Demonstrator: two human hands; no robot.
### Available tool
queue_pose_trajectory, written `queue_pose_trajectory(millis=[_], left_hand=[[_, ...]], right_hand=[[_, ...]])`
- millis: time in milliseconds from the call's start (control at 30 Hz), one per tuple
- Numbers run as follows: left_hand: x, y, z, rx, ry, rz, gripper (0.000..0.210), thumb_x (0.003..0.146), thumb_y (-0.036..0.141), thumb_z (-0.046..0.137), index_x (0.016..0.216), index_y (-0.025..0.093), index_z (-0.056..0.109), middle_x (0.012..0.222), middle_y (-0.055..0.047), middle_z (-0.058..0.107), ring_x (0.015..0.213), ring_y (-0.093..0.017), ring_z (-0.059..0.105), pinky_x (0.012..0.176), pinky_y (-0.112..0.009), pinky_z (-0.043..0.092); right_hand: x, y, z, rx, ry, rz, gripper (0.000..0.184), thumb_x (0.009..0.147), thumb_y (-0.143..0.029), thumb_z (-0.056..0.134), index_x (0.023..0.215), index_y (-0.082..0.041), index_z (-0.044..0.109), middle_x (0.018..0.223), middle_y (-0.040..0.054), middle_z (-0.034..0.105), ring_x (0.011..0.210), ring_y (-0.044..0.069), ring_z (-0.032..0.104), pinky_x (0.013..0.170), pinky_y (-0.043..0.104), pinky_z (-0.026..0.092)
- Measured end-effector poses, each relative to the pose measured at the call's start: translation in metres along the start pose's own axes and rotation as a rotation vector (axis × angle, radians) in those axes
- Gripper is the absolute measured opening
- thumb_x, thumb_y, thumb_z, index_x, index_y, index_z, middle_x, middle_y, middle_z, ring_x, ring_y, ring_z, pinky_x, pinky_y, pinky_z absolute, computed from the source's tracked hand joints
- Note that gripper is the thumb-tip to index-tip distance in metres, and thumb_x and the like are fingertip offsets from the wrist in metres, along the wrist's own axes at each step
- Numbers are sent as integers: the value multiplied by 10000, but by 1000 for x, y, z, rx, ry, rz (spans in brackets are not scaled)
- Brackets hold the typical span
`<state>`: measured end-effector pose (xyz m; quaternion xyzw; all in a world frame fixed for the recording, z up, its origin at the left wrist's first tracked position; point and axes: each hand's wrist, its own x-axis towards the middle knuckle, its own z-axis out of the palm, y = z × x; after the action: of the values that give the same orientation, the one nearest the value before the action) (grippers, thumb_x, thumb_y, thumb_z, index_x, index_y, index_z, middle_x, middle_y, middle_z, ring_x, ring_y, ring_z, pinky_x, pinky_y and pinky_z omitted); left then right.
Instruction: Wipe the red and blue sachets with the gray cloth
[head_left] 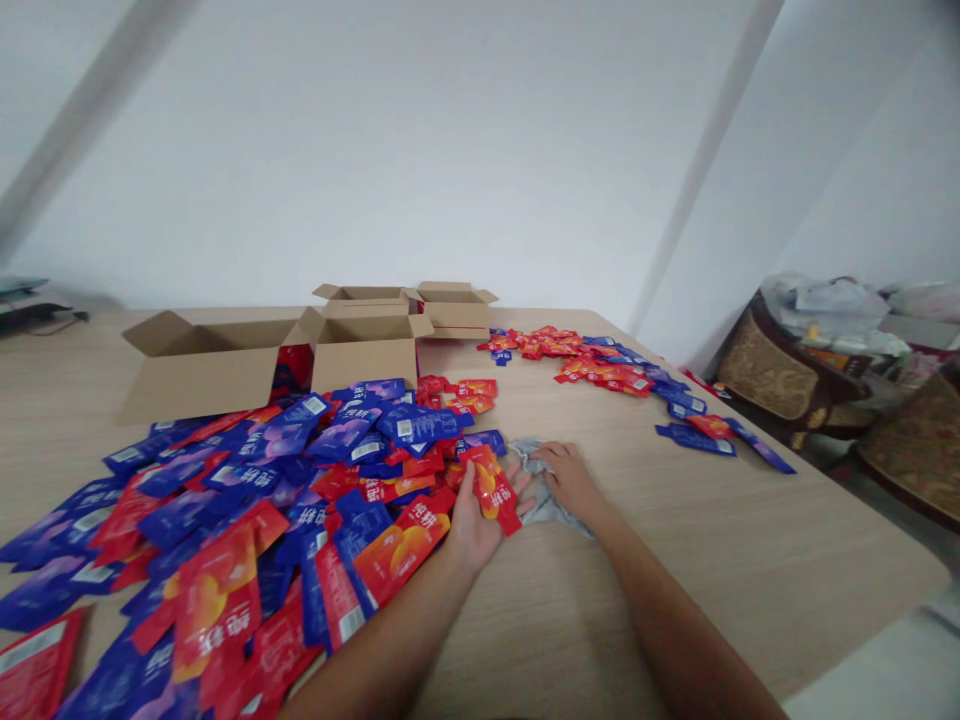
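Observation:
My left hand (471,532) holds a red pouch (491,485) with orange print, its thumb over the front and its fingers behind. Just to its right, my right hand (576,482) grips a crumpled grey cloth (547,512) on the table, with the fingers bent into it. The cloth's left side comes up against the fingertips of my left hand. A large heap of red and blue pouches (262,470) spreads over the table left of my hands; some lie beside my left forearm.
Open cardboard boxes stand behind the heap, among them a wide box (202,375) and a smaller box (364,355). More pouches (600,365) lie in a curved spread along the table's (750,560) far right side. Patterned chairs (772,365) with bags stand beyond the right edge.

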<state>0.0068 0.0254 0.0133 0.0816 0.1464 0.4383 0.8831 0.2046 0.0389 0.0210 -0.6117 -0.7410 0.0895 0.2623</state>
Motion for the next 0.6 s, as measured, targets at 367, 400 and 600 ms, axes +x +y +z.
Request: queue_pose_trajectory(millis=[367,400,600], left_hand=[[-1,-4,-7,-75,34,32,387,918,410,379,1203,213,552,1190,-64,615,1227,-185,468,1052,-326,327],[-2,-3,-5,-93,27,16,397,921,433,370,1189,212,561,1183,-56,620,1228,-176,466,1050,-313,329],[-9,-6,8,18,-14,-117,351,897,369,488,1135,131,588,1058,-78,679,1052,-185,599,977,-309,408]], right_hand=[[-25,-112,32,67,24,-332,509,858,-233,469,1363,-247,411,1448,30,380,1316,257,307,1077,441,196],[-24,-112,35,36,36,-307,508,880,-254,445,1384,-245,379,1468,27,349,1334,257,281,1085,443,178],[-5,-57,35,90,178,-58,435,959,-341,256,1229,-153,541,1213,118,581,1142,214,472,994,390,331]])
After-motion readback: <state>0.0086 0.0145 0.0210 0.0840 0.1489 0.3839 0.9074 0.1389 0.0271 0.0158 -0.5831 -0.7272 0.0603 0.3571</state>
